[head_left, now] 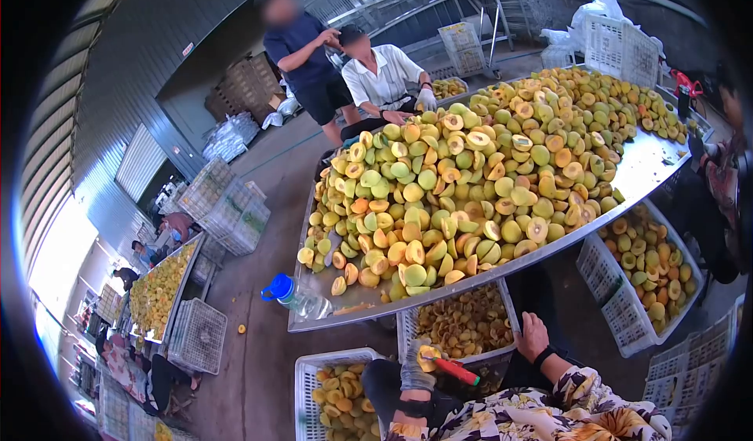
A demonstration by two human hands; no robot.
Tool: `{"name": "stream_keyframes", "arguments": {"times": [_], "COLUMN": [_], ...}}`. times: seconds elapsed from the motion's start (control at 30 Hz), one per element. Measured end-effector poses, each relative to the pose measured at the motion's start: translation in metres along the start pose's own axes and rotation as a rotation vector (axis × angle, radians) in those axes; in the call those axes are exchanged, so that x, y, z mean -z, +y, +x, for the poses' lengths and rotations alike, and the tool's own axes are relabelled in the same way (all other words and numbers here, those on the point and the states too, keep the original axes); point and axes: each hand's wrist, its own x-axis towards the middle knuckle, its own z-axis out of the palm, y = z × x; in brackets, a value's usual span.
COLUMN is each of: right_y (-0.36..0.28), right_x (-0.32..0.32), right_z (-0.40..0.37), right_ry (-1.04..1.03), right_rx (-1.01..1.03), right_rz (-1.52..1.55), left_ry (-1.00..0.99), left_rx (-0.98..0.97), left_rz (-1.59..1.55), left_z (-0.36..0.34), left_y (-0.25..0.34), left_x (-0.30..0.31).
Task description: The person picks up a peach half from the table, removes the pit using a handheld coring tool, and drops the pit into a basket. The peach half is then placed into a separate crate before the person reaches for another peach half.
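Note:
My left hand (416, 369), in a grey glove, holds a yellow fruit piece (428, 356) low in the view. A tool with a red handle (458, 371) extends rightward from that fruit; its tip is hidden. My bare right hand (534, 336), with a black band at the wrist, has its fingers apart and holds nothing, beside the right edge of a white crate (515, 315). Inside this crate are brownish-yellow fruit pieces (463, 323). Beyond my hands, a metal table (376, 311) bears a large heap of halved and whole green-yellow fruit (471, 198).
A blue-capped bottle (310, 302) lies at the table's near left corner. Fruit-filled crates stand at lower left (302, 398) and right (604, 284). Two people (302, 56) (380, 76) are across the table, one seated wearing gloves. More people and a fruit table (188, 284) are far left.

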Motion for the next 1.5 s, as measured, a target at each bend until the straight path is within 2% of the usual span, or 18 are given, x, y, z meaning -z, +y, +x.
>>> {"name": "stream_keyframes", "arguments": {"times": [0.13,0.2,0.27,0.43,0.57,0.77,0.97,1.13,1.3,1.4,1.43,1.47,1.5], "right_y": [-0.005,-0.005,0.004,0.005,0.015,0.017,0.020,0.019,0.020,0.020,0.020,0.024,0.025], "right_x": [0.006,0.004,-0.008,-0.011,-0.024,-0.024,-0.027,-0.026,-0.026,-0.024,-0.016,-0.001,0.029], "right_z": [-0.002,-0.002,-0.004,-0.006,-0.007,-0.009,-0.009,-0.007,-0.008,-0.010,-0.009,-0.010,-0.015], "right_ry": [-0.144,-0.234,-0.235,-0.222,-0.224,-0.215,-0.206,-0.285,-0.245,-0.285,-0.401,-0.405,-0.474], "right_rx": [-0.031,-0.128,-0.116,-0.086,-0.087,-0.040,0.002,-0.047,0.014,0.038,0.042,0.040,0.157], "right_rz": [0.032,0.009,-0.009,-0.063,-0.095,-0.101,-0.108,-0.134,-0.127,-0.119,-0.117,-0.113,-0.011], "left_ry": [0.026,0.056,0.036,0.047,-0.021,0.078,0.002,0.085,-0.007,0.039,0.012,0.017,0.043], "left_rx": [0.079,0.058,0.075,0.086,0.122,0.093,0.123,0.120,0.120,0.131,0.127,0.129,0.102], "left_rz": [-0.029,-0.046,-0.022,-0.006,-0.019,0.027,-0.060,-0.053,-0.020,-0.026,-0.032,-0.029,-0.005], "left_z": [0.001,0.003,-0.007,-0.006,0.011,0.002,-0.003,-0.002,0.006,0.000,0.002,0.002,0.000], "left_y": [-0.007,-0.012,-0.006,-0.009,-0.010,-0.013,-0.008,-0.008,-0.013,-0.009,-0.008,-0.007,-0.003], "left_x": [0.000,0.006,-0.006,0.001,0.017,0.013,0.003,0.001,0.009,-0.002,0.000,0.001,-0.004]}}
